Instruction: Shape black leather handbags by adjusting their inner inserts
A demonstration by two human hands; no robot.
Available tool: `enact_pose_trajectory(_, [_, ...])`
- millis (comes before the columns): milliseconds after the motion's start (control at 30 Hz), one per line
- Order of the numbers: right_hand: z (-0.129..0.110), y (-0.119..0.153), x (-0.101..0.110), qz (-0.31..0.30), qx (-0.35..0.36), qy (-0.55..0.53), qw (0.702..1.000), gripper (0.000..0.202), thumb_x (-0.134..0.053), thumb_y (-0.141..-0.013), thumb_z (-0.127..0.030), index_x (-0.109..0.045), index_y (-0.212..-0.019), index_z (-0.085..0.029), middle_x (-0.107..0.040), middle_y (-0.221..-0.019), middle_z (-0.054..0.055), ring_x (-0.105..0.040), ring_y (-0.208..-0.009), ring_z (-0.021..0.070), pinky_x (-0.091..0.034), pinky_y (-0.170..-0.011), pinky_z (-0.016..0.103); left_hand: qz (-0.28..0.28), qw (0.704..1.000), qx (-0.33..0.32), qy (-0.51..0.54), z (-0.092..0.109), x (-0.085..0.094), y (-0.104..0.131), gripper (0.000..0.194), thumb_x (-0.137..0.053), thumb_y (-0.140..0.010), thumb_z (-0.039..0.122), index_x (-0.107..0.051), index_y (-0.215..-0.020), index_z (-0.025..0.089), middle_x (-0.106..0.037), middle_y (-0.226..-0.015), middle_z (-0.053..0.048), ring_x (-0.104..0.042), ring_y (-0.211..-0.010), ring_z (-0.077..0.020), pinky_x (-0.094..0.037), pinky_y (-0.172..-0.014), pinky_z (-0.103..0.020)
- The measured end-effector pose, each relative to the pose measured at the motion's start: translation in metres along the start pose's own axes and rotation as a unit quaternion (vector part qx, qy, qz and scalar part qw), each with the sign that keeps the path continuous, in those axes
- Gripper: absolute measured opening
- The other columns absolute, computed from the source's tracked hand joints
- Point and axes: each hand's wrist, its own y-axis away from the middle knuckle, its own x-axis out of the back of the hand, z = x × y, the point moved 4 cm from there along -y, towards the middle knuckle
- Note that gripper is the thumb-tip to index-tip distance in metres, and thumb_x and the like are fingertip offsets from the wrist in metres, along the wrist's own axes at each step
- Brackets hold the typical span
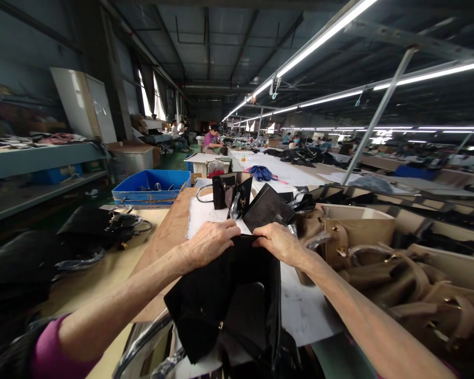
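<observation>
A black handbag [256,310] stands open in front of me, its dark inside facing up. Its far top edge is pinched on the left by my left hand [213,242] and on the right by my right hand [278,242]. Both hands have their fingers closed over that rim, a short way apart. Toward me, a plastic-wrapped handle [142,345] hangs at the bag's left side. Just beyond my hands lies a flat black panel [269,206], next to a small black bag [221,192] with gold lettering.
Tan handbags [395,279] crowd the table at my right. Black bags [19,258] are piled at my left. A blue bin [152,184] stands beyond them. Farther off, a person in purple [212,139] sits by a long white table [278,164].
</observation>
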Motion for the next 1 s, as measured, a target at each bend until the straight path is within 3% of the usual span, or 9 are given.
enact_pose_trajectory(200, [0.000,-0.001,-0.002,0.010,-0.009,0.010,1.000,0.017,-0.052,-0.079,-0.032,-0.062,-0.070,-0.022,-0.060,-0.066,-0.002,-0.055,-0.069,0.0127,-0.026,-0.055,0.022,0.048,0.994,0.086,0.044,-0.006,0.001,-0.004,0.018,-0.046,-0.076,0.016,-0.061,-0.084,0.021,-0.056,-0.090,-0.002,-0.052,-0.083,-0.0157,-0.039,-0.074,-0.022])
enact_pose_trajectory(367, [0.000,-0.002,-0.002,0.021,-0.009,0.029,0.999,0.017,-0.052,-0.079,-0.032,-0.063,-0.070,-0.022,-0.061,-0.065,-0.001,-0.056,-0.068,0.0133,-0.026,-0.055,0.023,0.047,0.996,0.065,0.030,-0.004,-0.004,-0.012,0.017,-0.045,-0.075,0.015,-0.061,-0.075,0.019,-0.056,-0.083,-0.002,-0.052,-0.073,-0.0141,-0.038,-0.068,-0.023])
enact_pose_trajectory(667, [-0.006,-0.002,-0.005,0.000,-0.010,0.062,0.998,0.020,-0.047,-0.083,-0.033,-0.064,-0.079,-0.022,-0.066,-0.079,0.003,-0.060,-0.082,0.0167,-0.033,-0.064,0.024,0.051,0.995,0.086,0.022,-0.009,-0.014,-0.017,0.018,-0.042,-0.071,0.009,-0.059,-0.070,0.016,-0.057,-0.070,-0.004,-0.051,-0.067,-0.0145,-0.038,-0.064,-0.025])
enact_pose_trajectory(1000, [-0.020,-0.009,0.000,-0.028,-0.060,0.158,0.985,0.029,-0.044,-0.085,-0.041,-0.061,-0.096,-0.021,-0.065,-0.090,0.010,-0.061,-0.086,0.0224,-0.038,-0.070,0.028,0.069,0.985,0.147,0.053,-0.009,-0.011,-0.015,0.018,-0.041,-0.072,0.010,-0.056,-0.066,0.017,-0.057,-0.065,-0.002,-0.050,-0.069,-0.0147,-0.036,-0.060,-0.022])
